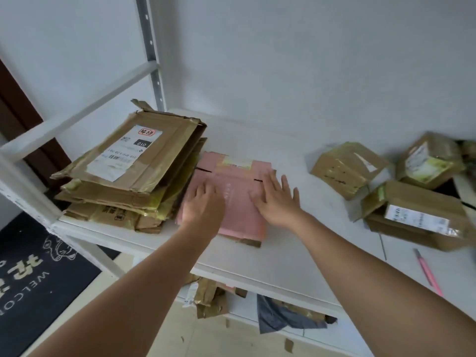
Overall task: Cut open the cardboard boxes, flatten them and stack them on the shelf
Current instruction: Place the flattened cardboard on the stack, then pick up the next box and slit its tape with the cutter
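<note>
Head view: flattened pink box lying flat on white shelf, near its front edge, with a pale label strip on its far end and brown cardboard showing along its near edge. Pressed down by both hands: left hand palm-down on the pink box's left half, fingers loosely bent against the surface and pinching nothing; right hand palm-down on its right half, fingers straight and spread, fingertips reaching toward the box's middle. Neither grip closed around anything. Just left of the pink box, touching its edge, a stack of flattened brown boxes, topmost piece bearing a white shipping label and tilted up at its far side. Well to the right of the pink box, a cluster of unopened taped brown boxes, some with white labels, piled against one another on the same shelf. Nearer and to the right of the pink box, well apart from it, a pink utility knife lying on the shelf surface. Below the pink box, under the shelf, cardboard scraps and a grey bag. Far left of it, on the floor, a dark welcome mat.
</note>
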`<state>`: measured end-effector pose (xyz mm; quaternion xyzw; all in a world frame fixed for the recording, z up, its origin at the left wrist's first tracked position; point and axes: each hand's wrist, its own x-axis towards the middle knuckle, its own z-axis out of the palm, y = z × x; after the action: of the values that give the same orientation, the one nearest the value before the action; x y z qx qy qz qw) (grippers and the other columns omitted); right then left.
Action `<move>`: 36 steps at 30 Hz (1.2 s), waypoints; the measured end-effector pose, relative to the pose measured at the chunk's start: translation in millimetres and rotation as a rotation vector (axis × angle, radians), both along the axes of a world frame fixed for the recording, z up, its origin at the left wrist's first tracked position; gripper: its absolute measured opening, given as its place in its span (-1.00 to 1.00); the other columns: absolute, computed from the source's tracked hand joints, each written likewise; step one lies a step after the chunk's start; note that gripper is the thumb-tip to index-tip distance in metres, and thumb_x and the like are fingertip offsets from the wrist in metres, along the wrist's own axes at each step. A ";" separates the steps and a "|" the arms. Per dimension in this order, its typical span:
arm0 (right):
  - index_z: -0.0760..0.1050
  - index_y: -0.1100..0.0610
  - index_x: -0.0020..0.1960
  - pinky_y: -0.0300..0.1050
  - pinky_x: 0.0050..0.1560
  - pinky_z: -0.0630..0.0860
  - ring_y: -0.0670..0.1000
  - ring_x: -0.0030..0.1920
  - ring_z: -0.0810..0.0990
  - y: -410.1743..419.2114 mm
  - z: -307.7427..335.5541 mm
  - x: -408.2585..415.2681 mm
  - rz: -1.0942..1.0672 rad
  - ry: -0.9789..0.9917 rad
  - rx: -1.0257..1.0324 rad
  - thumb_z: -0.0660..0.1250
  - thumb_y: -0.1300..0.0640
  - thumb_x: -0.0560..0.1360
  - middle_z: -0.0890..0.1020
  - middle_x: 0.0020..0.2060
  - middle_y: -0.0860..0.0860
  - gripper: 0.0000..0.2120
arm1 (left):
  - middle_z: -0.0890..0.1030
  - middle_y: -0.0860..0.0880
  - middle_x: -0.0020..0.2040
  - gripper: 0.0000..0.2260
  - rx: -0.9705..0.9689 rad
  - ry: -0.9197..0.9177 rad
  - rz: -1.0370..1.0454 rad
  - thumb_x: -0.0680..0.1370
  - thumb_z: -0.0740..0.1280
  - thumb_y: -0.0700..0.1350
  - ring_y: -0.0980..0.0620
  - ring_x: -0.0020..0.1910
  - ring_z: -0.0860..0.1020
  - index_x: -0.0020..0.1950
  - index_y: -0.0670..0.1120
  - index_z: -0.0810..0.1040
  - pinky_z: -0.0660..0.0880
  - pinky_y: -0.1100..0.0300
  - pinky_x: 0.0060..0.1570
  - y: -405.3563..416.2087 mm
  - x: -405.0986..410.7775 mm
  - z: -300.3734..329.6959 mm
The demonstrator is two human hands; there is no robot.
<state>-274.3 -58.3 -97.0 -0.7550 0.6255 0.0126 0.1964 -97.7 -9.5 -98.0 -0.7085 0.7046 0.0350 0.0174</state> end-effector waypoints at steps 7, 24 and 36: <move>-0.04 0.04 0.60 0.25 0.52 -0.05 0.22 0.58 -0.11 -19.3 57.1 -138.6 -0.209 0.093 -0.366 0.15 -0.08 0.63 -0.11 0.60 0.10 -0.36 | 0.42 -0.09 0.36 -0.65 -0.201 0.272 -0.122 0.54 0.27 -0.28 -0.10 0.34 0.40 0.32 -0.15 0.45 0.34 0.08 0.29 -8.8 -73.7 55.3; 0.11 0.05 0.59 -0.14 0.39 0.14 0.08 0.54 0.16 -120.6 43.4 -297.9 -0.229 -0.229 -0.059 0.03 -0.06 0.68 0.19 0.57 0.03 -0.49 | 0.51 0.08 -0.11 -0.70 -0.047 1.396 0.285 0.70 0.03 0.08 0.16 -0.14 0.46 -0.02 0.03 0.50 0.38 0.27 -0.15 -63.4 -298.0 0.1; 0.30 -0.14 0.48 -0.49 0.03 0.28 -0.14 0.17 0.45 -37.2 114.0 -230.5 0.129 -0.674 -0.378 0.28 -0.06 0.60 0.37 0.22 -0.02 -0.53 | 0.36 0.04 0.49 -0.50 -0.551 1.473 0.199 0.66 0.10 0.13 0.08 0.46 0.32 0.59 0.05 0.16 0.26 0.12 0.45 -2.6 -247.7 69.7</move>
<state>-504.9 -95.5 17.0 -0.7773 0.4687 -0.3393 0.2471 -345.4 -12.0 -28.3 -0.5413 0.4516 0.3206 -0.6326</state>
